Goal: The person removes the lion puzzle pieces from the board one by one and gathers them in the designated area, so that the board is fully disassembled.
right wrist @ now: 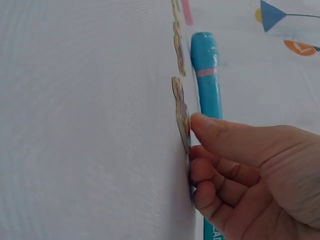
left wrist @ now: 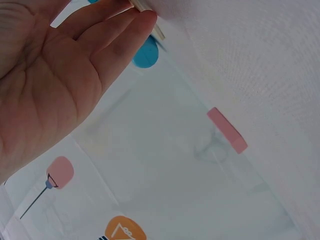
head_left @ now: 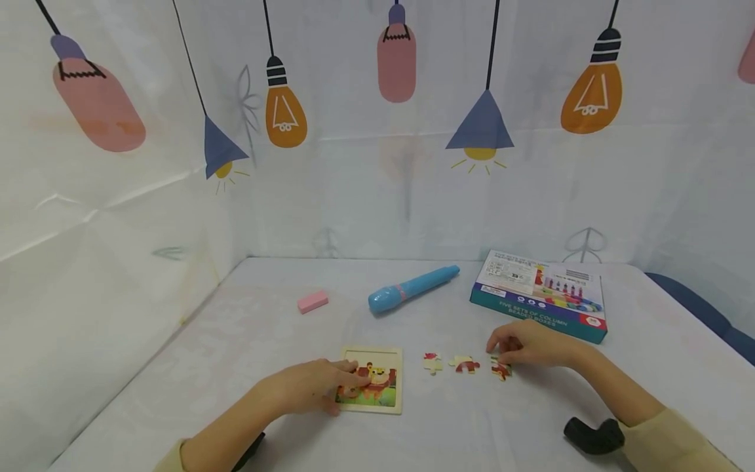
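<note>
A wooden tray puzzle (head_left: pixel 401 380) with an animal picture lies on the table, some pieces in its frame. My left hand (head_left: pixel 312 387) rests on its left side, fingers stretched over the picture and thumb by the lower left edge. To the right, a puzzle piece (head_left: pixel 501 371) lies under the fingertips of my right hand (head_left: pixel 533 344), which pinches its upper edge between thumb and curled fingers. Two more loose pieces, a pale one with red (head_left: pixel 432 362) and a brown-and-cream one (head_left: pixel 464 364), lie between tray and right hand. The right wrist view shows these pieces edge-on.
Behind the hands lie a pink block (head_left: pixel 312 301) and a blue microphone-shaped toy (head_left: pixel 413 290). A boxed bead set (head_left: pixel 539 295) lies at the back right, just beyond the right hand. A printed white curtain (head_left: pixel 354 196) hangs behind the table.
</note>
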### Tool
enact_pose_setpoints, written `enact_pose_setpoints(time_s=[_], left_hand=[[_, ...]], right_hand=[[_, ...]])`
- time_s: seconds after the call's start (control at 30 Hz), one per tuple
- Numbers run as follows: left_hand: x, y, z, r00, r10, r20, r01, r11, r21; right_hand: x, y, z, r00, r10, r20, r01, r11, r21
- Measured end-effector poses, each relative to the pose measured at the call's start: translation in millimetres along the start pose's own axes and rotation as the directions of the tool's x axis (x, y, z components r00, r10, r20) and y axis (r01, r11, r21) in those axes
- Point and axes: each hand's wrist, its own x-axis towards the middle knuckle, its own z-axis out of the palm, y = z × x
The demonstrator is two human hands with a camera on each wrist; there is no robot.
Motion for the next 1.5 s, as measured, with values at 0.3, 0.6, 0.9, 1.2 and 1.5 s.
enact_pose_setpoints(time_s=[0.3, 0.6, 0.9, 1.2, 1.5], left_hand=[[-0.1, 0.9, -0.5, 1.000, -0.006, 0.000, 0.006, 1.000, 0.009], [-2.1, 1.2, -1.5, 1.000, 0.000, -0.005, 0.000, 1.000, 0.012], [-2.0, 1.5, -2.9, 1.000, -0.017, -0.007, 0.017, 1.000, 0.000], [2.3, 2.7, 0.7, 0.998, -0.063, -0.017, 0.063, 0.998, -0.010], [2.1, 1.1, 0.7, 0.996, -0.070, -0.058, 0.070, 0.997, 0.008]], right_hand=[[0.2, -9.9, 0.0, 0.992, 0.121, 0.024, -0.120, 0.993, -0.022], [2.8, -16.7, 4.3, 0.991, 0.131, 0.018, -0.129, 0.989, -0.072], [4.0, -16.6, 1.5, 0.994, 0.108, 0.033, -0.105, 0.991, -0.081], [5.6, -27.9, 1.1, 0.993, 0.118, -0.002, -0.117, 0.984, -0.135], [21.0, -54.4, 9.2, 0.998, 0.003, -0.063, -0.017, 0.976, -0.219]])
